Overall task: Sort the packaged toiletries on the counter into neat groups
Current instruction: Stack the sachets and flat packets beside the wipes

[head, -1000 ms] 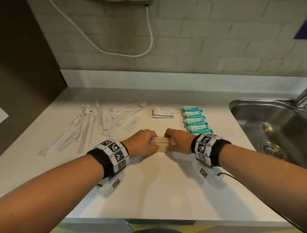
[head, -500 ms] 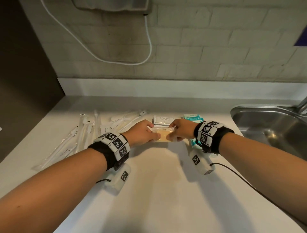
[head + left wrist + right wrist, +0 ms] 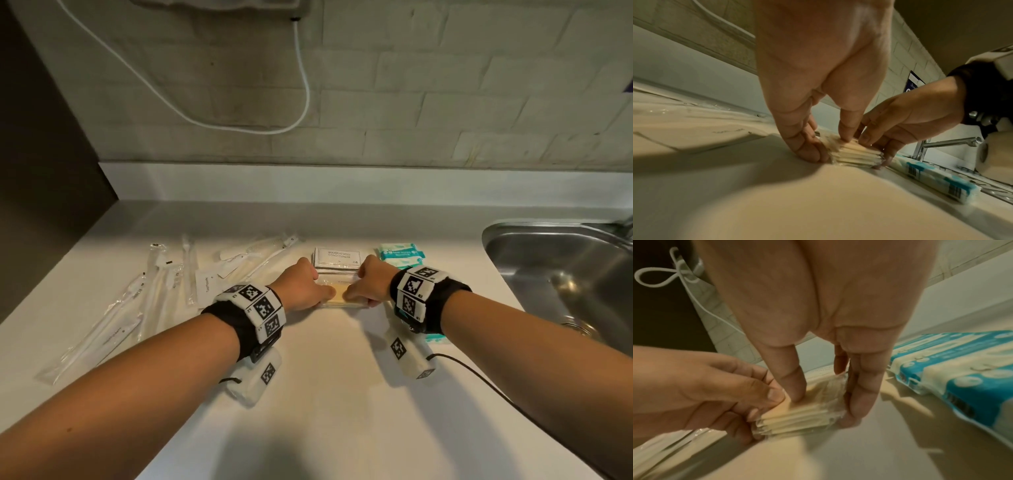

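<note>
Your fingers (image 3: pixel 861 386) are closed in from both ends on a small stack of clear-wrapped cream packets (image 3: pixel 803 417), thumbs pressing on top and the other fingers braced against its short sides. That two-sided squeeze looks meant to square the edges so the stack sits as one tidy block. Your left hand (image 3: pixel 301 287) and right hand (image 3: pixel 371 284) hold it low on the desk (image 3: pixel 325 394), just in front of the white shampoo sachets (image 3: pixel 337 257), which suggests you are setting it down as its own group in the middle row. To the right, the teal tissue packs (image 3: pixel 400 254) already lie side by side, near the sink (image 3: pixel 565 274). To the left, the long clear-wrapped toothbrushes and combs (image 3: pixel 157 284) are loosely fanned and probably need straightening next.
</note>
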A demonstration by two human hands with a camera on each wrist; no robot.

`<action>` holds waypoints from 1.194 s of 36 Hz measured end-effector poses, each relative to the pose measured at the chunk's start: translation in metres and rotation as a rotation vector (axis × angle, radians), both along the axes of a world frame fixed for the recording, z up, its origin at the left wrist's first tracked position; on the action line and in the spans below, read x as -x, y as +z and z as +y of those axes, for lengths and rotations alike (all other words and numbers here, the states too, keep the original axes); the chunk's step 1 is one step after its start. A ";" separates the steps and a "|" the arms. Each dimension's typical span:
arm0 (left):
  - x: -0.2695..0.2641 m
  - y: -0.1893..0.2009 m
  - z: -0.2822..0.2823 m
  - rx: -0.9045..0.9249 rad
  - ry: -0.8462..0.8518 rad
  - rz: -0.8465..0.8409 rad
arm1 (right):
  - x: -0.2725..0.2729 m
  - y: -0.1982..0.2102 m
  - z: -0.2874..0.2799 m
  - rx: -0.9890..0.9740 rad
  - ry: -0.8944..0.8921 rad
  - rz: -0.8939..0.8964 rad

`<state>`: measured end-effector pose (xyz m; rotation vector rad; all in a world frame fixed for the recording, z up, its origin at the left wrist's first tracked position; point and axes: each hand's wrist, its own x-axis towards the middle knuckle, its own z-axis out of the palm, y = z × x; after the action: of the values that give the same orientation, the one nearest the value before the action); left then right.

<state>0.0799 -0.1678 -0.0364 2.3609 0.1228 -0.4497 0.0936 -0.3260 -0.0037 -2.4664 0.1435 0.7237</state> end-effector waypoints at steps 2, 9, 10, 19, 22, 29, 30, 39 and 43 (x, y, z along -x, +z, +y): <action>0.000 0.003 -0.002 -0.025 -0.007 -0.005 | -0.001 -0.001 0.001 0.039 0.018 -0.005; 0.009 0.016 -0.003 -0.068 -0.026 -0.024 | -0.002 0.000 0.002 0.204 0.099 -0.071; 0.009 0.015 -0.002 -0.070 -0.027 -0.022 | -0.002 0.001 0.002 0.219 0.105 -0.080; 0.010 0.025 0.009 -0.069 -0.024 -0.040 | 0.001 0.014 0.000 0.266 0.171 -0.170; 0.009 0.034 0.027 -0.030 0.002 -0.076 | 0.002 0.023 0.003 0.203 0.191 -0.235; 0.015 0.057 0.095 -0.093 0.123 -0.176 | 0.011 0.039 0.051 0.076 0.479 -0.377; 0.016 0.057 0.106 -0.128 0.138 -0.175 | 0.013 0.039 0.061 0.074 0.519 -0.381; 0.033 0.025 0.161 -0.495 0.174 -0.057 | 0.023 0.019 0.135 0.319 0.801 -0.342; 0.033 0.019 0.160 -0.517 0.184 -0.022 | 0.025 0.008 0.140 0.369 0.791 -0.330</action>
<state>0.0468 -0.0075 -0.0172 2.8223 0.4937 -0.3290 0.0688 -0.1856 0.0043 -2.9512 -0.9457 0.6056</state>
